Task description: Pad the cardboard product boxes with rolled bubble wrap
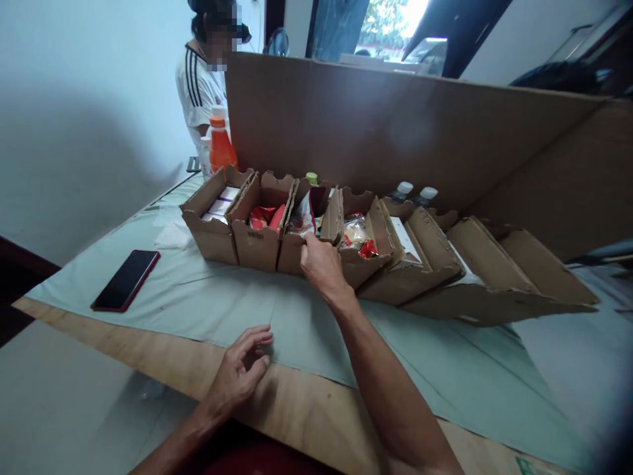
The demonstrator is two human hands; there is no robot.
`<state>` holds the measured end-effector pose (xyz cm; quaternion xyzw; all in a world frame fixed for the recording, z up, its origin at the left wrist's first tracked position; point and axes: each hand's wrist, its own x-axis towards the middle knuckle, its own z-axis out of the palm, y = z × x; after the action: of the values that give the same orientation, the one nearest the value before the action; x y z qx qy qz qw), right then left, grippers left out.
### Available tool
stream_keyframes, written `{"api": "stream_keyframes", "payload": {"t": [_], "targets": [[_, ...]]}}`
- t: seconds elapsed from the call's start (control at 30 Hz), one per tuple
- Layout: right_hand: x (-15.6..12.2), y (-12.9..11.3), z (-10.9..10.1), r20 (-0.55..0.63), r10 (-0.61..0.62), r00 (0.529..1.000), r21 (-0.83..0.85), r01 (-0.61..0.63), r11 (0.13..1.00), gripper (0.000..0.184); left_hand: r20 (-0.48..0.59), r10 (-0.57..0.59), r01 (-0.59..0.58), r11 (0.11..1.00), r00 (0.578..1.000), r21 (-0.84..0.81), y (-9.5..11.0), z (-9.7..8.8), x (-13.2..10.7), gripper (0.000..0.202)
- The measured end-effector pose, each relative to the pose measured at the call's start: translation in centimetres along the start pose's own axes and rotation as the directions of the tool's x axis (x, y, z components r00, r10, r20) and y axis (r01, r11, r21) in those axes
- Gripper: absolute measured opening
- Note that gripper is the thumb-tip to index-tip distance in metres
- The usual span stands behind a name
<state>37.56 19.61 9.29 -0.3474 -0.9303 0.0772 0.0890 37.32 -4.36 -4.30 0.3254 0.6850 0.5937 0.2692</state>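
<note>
My right hand (322, 264) reaches over the front wall of the third cardboard box (289, 257) from the left. Its fingers are closed in a pinch at the lower end of a white and red snack packet (304, 214), which stands tilted in that box. The fingertips are partly hidden behind the hand. My left hand (242, 366) hovers near the table's front edge, holding nothing, its fingers curved and apart. On the left, the neighbouring box holds red packets (267, 216); on the right, another holds a clear-wrapped packet (355, 229) and red wrappers.
More cardboard boxes (494, 300) continue the row rightward; the leftmost holds small white boxes (221, 204). A phone (126, 280) lies on the green cloth (208, 303). Behind stand an orange bottle (221, 148), white-capped bottles (404, 189) and a tall cardboard panel (376, 125). Another person (198, 86) stands back left.
</note>
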Motion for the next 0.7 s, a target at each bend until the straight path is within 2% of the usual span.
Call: {"api": "stream_keyframes", "payload": {"t": [0.07,0.13,0.2,0.27,0.37,0.47,0.53,0.6,0.63,0.7], "targets": [[-1.1,-0.3,0.2,-0.004,0.011,1.0,-0.011,-0.011,1.0,0.036,-0.038,0.0,-0.001,1.0,0.999,-0.01,0.0,-1.0,-0.5,0.026],[-3.6,-0.2,0.4,-0.007,0.005,1.0,-0.007,-0.005,1.0,0.034,-0.081,0.004,-0.005,1.0,0.997,-0.008,0.0,-1.9,-0.9,0.025],[-7.4,0.2,0.5,-0.031,-0.027,0.999,0.024,0.028,0.999,0.031,-0.13,0.018,-0.016,1.0,0.991,0.01,0.1,-2.5,-1.1,0.023],[-12.0,1.1,0.4,-0.091,-0.101,0.991,0.1,0.11,0.989,0.028,-0.184,0.045,-0.038,0.998,0.982,0.042,0.1,-3.0,-1.2,0.022],[-18.9,3.6,-0.7,-0.197,-0.215,0.957,0.248,0.261,0.933,0.028,-0.261,0.103,-0.087,0.994,0.96,0.073,0.2,-3.3,-1.2,0.026],[-24.2,7.6,-2.3,-0.257,-0.231,0.938,0.293,0.304,0.907,0.034,-0.263,0.148,-0.128,0.988,0.953,0.088,0.4,-3.0,-1.1,0.04],[-26.7,10.7,-2.9,-0.305,-0.161,0.939,0.277,0.249,0.928,0.041,-0.194,0.159,-0.143,0.985,0.968,0.092,0.8,-2.5,-1.1,0.051],[-28.6,13.5,-2.8,-0.374,0.036,0.927,0.331,0.097,0.939,0.045,-0.096,0.174,-0.167,0.983,0.98,0.08,1.3,-1.8,-1.0,0.061],[-29.4,14.5,-2.5,-0.394,0.158,0.905,0.405,0.016,0.914,0.045,-0.042,0.181,-0.178,0.982,0.983,0.068,1.5,-1.5,-1.1,0.066],[-30.7,15.8,-1.4,-0.359,0.345,0.867,0.595,-0.073,0.801,0.046,0.056,0.179,-0.181,0.983,0.982,0.042,1.7,-0.7,-1.2,0.074]]}}
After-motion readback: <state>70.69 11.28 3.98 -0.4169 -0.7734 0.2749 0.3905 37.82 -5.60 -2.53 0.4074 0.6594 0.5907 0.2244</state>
